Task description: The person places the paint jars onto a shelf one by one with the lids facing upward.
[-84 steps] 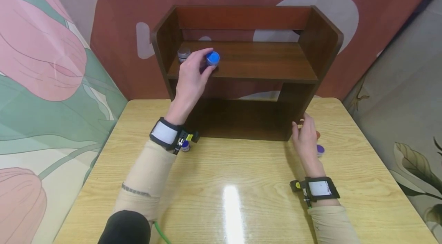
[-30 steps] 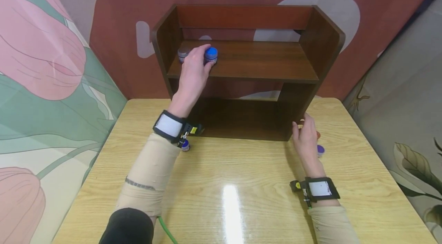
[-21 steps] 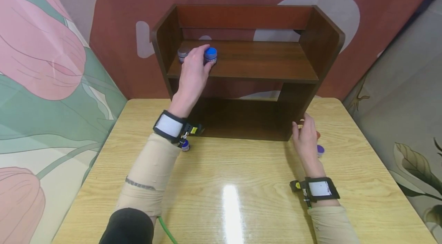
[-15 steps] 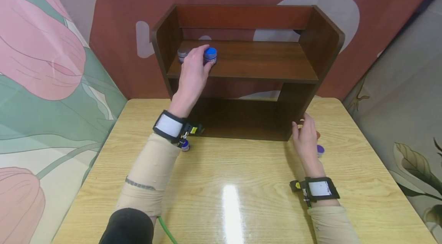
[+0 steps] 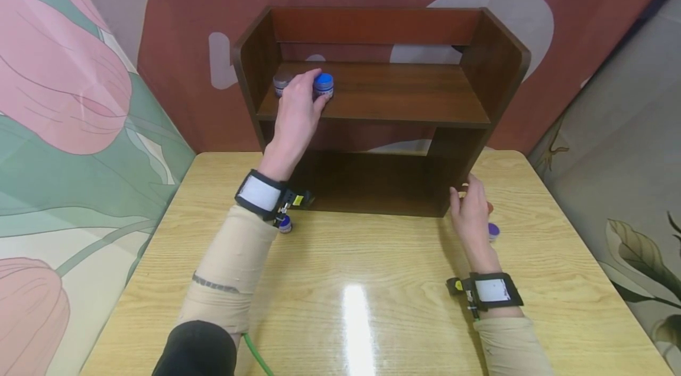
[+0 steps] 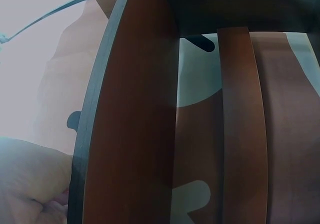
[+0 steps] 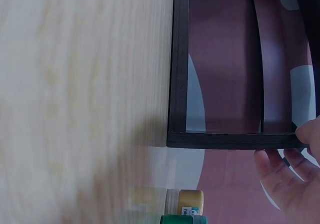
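On the upper board of the brown shelf (image 5: 393, 92) stands a small jar with a bright blue lid (image 5: 324, 85). My left hand (image 5: 295, 113) holds it from the left, thumb at its front and fingers behind it. A grey jar (image 5: 281, 84) stands left of it, partly hidden by that hand. In the left wrist view, only part of the left hand (image 6: 37, 184) shows beyond the side panel (image 6: 132, 109); the jar is hidden. My right hand (image 5: 470, 213) grips the shelf's right side panel. In the right wrist view, its thumb (image 7: 306, 133) is inside and its fingers outside.
A dark blue-lidded jar (image 5: 285, 224) stands on the wooden table (image 5: 372, 269) by my left wrist. Beside my right hand are a purple-lidded jar (image 5: 493, 232) and an orange-red thing (image 5: 490, 208). The right wrist view shows a tan jar (image 7: 191, 200) and a green one (image 7: 181, 220).
Since the oldest frame, my left hand has lowered the blue-lidded jar, first tilted toward the camera, upright onto the upper board. Over the last second it hardly moves. The right hand stays put.
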A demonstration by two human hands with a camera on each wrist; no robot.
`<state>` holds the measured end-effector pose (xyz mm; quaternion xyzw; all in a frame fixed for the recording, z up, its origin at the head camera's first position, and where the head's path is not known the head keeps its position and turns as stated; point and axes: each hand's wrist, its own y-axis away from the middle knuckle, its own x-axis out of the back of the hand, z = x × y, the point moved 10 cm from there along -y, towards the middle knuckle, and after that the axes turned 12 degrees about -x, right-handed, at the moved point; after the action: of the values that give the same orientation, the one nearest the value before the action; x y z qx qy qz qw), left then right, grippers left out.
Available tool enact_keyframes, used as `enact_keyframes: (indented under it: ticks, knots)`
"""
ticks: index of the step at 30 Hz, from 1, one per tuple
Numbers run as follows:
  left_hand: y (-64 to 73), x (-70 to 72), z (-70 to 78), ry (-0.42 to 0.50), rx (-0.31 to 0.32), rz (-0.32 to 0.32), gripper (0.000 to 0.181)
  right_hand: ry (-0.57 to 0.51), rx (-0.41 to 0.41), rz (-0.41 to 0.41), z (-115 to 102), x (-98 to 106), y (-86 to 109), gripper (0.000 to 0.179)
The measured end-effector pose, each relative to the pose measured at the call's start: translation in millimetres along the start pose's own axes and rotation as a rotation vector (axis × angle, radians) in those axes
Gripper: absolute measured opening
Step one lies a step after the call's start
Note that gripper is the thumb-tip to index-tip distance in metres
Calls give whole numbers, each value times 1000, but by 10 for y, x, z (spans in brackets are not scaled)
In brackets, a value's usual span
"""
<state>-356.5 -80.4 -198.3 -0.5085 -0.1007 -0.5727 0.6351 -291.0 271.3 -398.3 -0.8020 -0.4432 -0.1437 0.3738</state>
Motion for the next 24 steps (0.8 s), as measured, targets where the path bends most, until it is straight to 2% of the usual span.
enact_keyframes:
  ticks: [10, 17, 24]
  knots:
    - [-10, 10, -2, -1, -5, 7, 57, -1, -7, -8, 9, -23, -4, 41]
    - [26, 48, 39, -13, -45, 36, 58, -1, -22, -18, 19, -30, -2, 40]
    - [115, 154, 106, -35, -118, 88, 58, -6, -17, -12, -7, -5, 8, 41]
